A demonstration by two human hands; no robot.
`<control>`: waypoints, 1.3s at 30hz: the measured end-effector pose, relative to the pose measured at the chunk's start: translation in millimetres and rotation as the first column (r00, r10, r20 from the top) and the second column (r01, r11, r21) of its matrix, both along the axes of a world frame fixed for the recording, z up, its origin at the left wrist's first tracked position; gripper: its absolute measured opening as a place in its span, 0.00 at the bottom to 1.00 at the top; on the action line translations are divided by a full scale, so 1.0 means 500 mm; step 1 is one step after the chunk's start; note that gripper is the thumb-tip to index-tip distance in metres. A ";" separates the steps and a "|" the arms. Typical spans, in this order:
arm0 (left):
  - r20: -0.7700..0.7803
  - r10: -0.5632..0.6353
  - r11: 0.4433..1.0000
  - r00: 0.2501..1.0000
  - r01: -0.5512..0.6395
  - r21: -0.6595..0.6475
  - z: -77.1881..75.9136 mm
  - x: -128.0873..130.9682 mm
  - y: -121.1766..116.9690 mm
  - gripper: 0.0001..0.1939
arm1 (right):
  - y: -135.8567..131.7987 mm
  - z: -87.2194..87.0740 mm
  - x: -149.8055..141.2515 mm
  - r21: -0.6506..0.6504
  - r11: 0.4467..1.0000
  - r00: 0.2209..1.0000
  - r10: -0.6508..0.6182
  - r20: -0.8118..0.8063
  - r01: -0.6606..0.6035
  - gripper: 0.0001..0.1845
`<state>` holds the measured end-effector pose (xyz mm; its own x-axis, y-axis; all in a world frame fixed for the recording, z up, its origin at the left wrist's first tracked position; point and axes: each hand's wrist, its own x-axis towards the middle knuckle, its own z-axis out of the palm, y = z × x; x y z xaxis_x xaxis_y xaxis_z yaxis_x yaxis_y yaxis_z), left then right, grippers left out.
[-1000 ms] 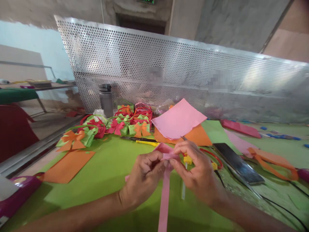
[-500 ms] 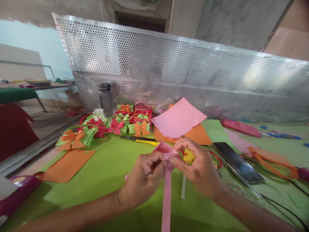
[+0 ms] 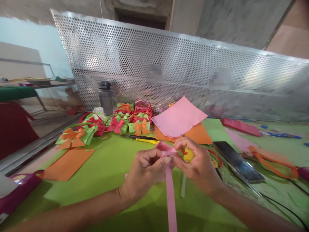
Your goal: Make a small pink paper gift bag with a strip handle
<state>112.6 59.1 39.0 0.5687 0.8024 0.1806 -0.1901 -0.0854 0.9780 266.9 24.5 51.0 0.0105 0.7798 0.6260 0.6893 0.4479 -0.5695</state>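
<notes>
Pink strip (image 3: 170, 196), just one, hangs below the left hand (image 3: 148, 166) and right hand (image 3: 198, 164), both pinching its upper end; one phone (image 3: 238, 161) lies to the right, one bottle (image 3: 105, 100) stands farther back

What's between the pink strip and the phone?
From the pink strip to the phone, the head view shows a clear stick, the right hand, a yellow thing behind its fingers and a curved red thing.
</notes>
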 end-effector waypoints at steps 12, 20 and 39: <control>-0.101 0.150 0.956 0.983 -0.118 0.270 -0.006 -0.007 0.002 0.14 | -0.012 -0.003 -0.008 0.108 0.993 0.996 0.031 0.088 -0.040 0.05; -0.117 0.114 0.971 0.987 -0.086 0.223 -0.006 -0.006 -0.001 0.15 | -0.009 0.003 -0.003 0.052 0.997 0.998 0.049 0.026 -0.051 0.07; 0.246 0.208 0.906 0.947 -0.092 -0.413 0.052 -0.004 0.030 0.07 | -0.003 -0.016 -0.005 0.027 0.994 0.994 -0.106 -0.016 0.106 0.18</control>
